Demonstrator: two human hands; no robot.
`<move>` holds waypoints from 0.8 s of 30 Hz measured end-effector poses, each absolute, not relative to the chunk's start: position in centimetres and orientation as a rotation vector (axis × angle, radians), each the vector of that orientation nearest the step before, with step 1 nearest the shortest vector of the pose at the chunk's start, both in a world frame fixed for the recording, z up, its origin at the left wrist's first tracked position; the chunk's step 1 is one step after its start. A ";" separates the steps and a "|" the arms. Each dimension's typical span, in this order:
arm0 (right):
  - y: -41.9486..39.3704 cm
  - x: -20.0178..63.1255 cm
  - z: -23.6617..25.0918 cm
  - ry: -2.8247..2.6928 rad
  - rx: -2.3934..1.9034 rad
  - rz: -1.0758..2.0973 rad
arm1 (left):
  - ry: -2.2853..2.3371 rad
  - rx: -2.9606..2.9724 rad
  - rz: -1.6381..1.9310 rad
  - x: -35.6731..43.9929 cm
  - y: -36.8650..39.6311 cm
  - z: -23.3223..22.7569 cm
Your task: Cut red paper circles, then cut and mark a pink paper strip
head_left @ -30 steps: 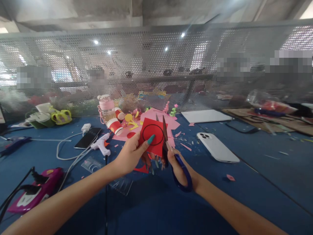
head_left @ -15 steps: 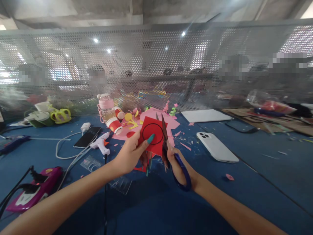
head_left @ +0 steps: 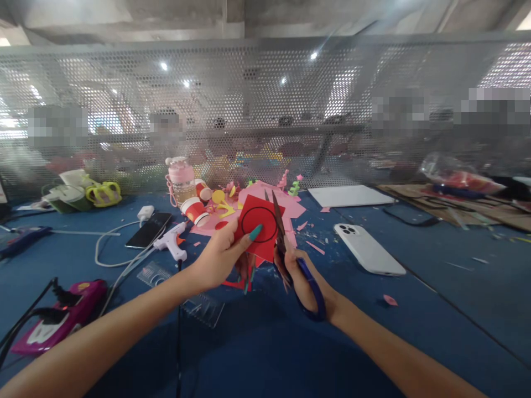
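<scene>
Fingers (head_left: 254, 234) pinching red paper (head_left: 262, 225)

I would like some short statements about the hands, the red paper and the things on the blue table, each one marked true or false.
1. The left hand holds a red paper with a black circle drawn on it. True.
2. The right hand holds a glue gun. False: it holds blue-handled scissors; the glue gun lies on the table.
3. The scissor blades are at the paper's right edge. True.
4. The white phone lies left of the hands. False: it lies to their right.
5. A pink-lidded bottle stands near the mesh screen. True.
</scene>
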State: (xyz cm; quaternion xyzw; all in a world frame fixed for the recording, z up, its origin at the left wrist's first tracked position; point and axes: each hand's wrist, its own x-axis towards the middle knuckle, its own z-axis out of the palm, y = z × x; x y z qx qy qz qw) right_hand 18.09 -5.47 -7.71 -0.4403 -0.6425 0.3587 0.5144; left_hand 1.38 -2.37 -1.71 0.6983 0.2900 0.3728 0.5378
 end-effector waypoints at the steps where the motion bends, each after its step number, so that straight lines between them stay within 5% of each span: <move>1: -5.6 18.0 -7.4 -1.544 -1.061 0.871 | 0.700 1.662 0.882 1.3 -2.3 -1.6; 24: -5.5 18.1 -7.8 -1.518 -1.015 0.953 | 0.699 1.748 0.728 0.4 -1.2 -0.9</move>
